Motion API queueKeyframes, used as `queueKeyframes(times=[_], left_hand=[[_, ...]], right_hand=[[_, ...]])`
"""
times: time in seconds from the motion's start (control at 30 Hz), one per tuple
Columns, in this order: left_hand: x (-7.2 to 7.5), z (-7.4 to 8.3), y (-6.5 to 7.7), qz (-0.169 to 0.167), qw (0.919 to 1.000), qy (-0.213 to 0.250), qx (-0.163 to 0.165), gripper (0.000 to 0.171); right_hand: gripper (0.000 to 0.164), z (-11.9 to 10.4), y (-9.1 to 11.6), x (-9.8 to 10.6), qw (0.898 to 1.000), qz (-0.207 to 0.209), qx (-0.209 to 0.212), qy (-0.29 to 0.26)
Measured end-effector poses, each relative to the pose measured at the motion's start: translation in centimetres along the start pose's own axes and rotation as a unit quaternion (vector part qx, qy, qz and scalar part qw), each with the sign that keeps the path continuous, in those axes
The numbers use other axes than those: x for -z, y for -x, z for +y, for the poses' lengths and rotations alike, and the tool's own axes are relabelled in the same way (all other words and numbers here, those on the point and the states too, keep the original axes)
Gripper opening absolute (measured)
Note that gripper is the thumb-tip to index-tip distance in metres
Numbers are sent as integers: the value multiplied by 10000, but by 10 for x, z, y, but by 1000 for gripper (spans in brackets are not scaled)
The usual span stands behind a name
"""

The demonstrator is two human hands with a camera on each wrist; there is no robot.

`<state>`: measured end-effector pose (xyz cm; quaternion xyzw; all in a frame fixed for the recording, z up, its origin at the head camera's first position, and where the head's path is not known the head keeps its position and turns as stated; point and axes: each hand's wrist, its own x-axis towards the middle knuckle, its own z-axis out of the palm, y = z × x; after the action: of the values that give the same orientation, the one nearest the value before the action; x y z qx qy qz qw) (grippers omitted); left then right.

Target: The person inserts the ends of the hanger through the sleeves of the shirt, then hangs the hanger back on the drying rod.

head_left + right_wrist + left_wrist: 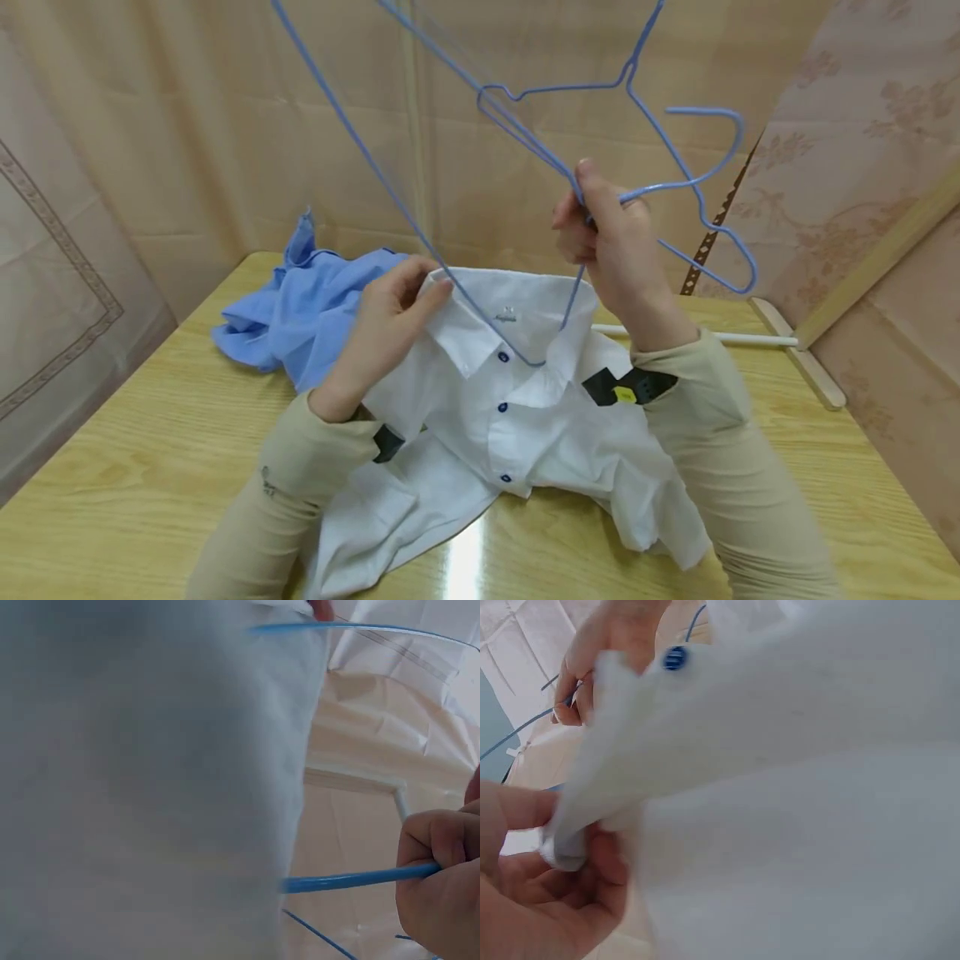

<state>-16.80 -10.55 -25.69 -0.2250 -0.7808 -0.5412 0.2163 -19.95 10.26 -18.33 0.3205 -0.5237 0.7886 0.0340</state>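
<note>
A white short-sleeved shirt with dark blue buttons is held up by its collar above the table. My left hand pinches the collar's left side between thumb and fingers; the left wrist view shows the fold of white cloth in its grip. In my right hand is a blue wire hanger, gripped near the base of its hook, which points right. One end of this hanger dips into the neck opening, and the other rises toward the upper left. White fabric covers much of the right wrist view.
Crumpled light blue cloth lies at the back left of the wooden table. A second blue hanger hangs behind my right hand. At right, a white rod meets a stand's wooden foot. Beige curtains back the table.
</note>
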Motion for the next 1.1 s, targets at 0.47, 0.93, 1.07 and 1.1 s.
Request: queueKeyframes(times=[0.47,0.93,1.07,1.1], left_hand=[[10,6,-2,1332,9857,900,-514,19],[8,-5,-4,2194,9668,1051,-787,12],[11,-8,-3,2432,9598,900,-1077,16],[11,-4,-3,2483,9580,896,-1118,17]], right_hand=[[35,14,0,34,9759,-217,-307,2149],[12,0,19,23,9653,730,4,2506],[14,0,26,29,9683,779,-147,2369],[14,0,28,30,9671,793,-161,2412]])
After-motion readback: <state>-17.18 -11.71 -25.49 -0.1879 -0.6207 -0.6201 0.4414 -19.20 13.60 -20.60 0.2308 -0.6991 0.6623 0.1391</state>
